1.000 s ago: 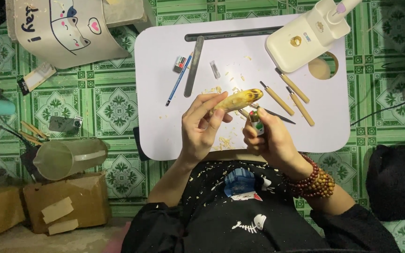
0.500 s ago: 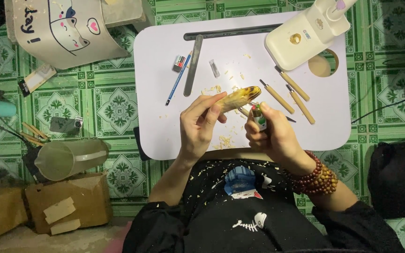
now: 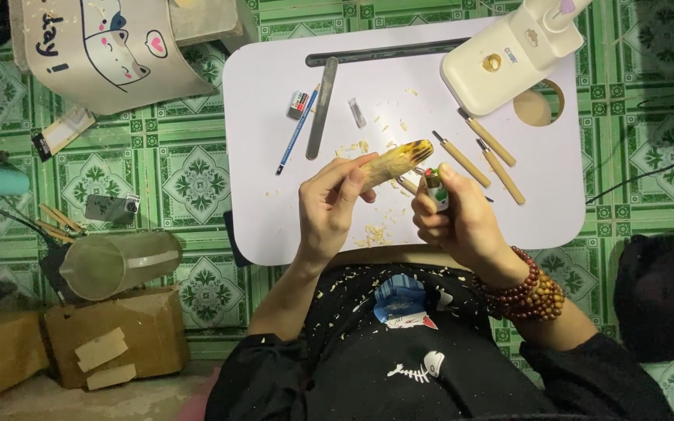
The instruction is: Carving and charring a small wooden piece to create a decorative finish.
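Two hands work at the frame's centre, over the desk's [image 3: 274, 226] near edge. The left hand [image 3: 329, 210] pinches a carved wooden piece [image 3: 396, 162], scorched dark at its tip; the piece has tilted slightly since half a second ago. The right hand [image 3: 462, 222], curled around a small lighter [image 3: 434, 187], has edged closer beneath it. Beyond lie carving tools [image 3: 481, 156].

Left hand [image 3: 335, 204] gripping carved wooden piece [image 3: 396, 162], right hand [image 3: 455, 221] holding lighter [image 3: 434, 187], white lap table [image 3: 274, 117] beneath
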